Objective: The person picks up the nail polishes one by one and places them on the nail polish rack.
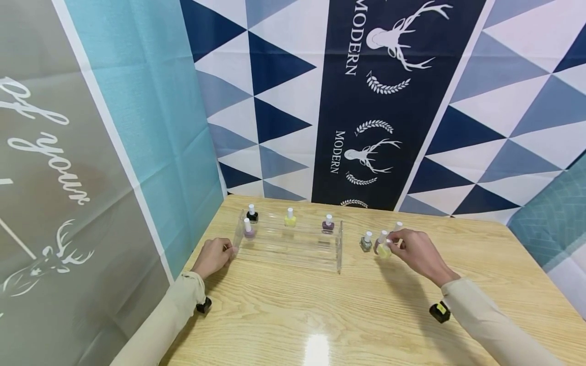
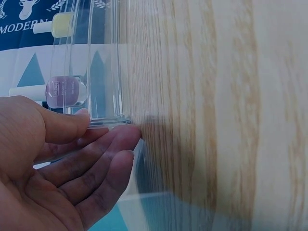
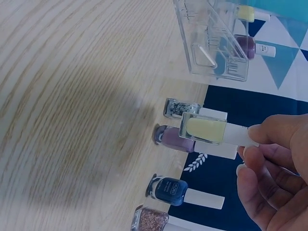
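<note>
A clear stepped acrylic rack stands on the table. My left hand pinches its left end panel between thumb and fingers. On the rack's back step are a black nail polish, a yellow one and a dark purple one. A mauve nail polish sits one step lower at the left end. To the right of the rack, my right hand grips another yellow nail polish by its white cap, tilted. That bottle overlaps a second mauve bottle in the right wrist view.
Beside the right hand stand a silver glitter bottle, a dark blue bottle and a pinkish glitter bottle. Patterned cloth hangs behind the wood-grain table and along its left side.
</note>
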The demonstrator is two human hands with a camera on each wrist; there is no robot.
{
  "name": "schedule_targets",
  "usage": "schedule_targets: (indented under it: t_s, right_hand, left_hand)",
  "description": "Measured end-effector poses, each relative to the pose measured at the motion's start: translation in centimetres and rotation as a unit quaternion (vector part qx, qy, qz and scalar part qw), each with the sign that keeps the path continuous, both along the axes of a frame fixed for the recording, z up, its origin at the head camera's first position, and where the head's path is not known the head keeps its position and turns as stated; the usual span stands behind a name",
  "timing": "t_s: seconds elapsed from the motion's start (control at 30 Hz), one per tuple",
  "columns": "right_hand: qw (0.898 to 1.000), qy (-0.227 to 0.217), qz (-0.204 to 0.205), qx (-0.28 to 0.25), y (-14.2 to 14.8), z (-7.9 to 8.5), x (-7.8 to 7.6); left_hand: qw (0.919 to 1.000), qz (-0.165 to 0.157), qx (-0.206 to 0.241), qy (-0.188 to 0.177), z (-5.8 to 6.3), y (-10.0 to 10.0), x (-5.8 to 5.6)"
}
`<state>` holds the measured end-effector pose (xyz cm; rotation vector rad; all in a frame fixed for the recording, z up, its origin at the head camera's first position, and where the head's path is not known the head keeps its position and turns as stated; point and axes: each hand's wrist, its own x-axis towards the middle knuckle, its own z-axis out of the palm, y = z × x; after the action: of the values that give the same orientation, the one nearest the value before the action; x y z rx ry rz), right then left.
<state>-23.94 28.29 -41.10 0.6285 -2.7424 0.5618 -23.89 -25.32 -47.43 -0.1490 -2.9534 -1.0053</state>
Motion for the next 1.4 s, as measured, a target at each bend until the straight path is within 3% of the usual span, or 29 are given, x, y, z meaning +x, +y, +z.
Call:
schedule_targets:
  t_s: [1.4]
  right_hand:
    - [0.998,0.036,0.044,0.005,-2.6,1.3,-0.4]
  left_hand:
    - [0.9999,0.003,-0.002,0.010,0.2,0.2,0.0]
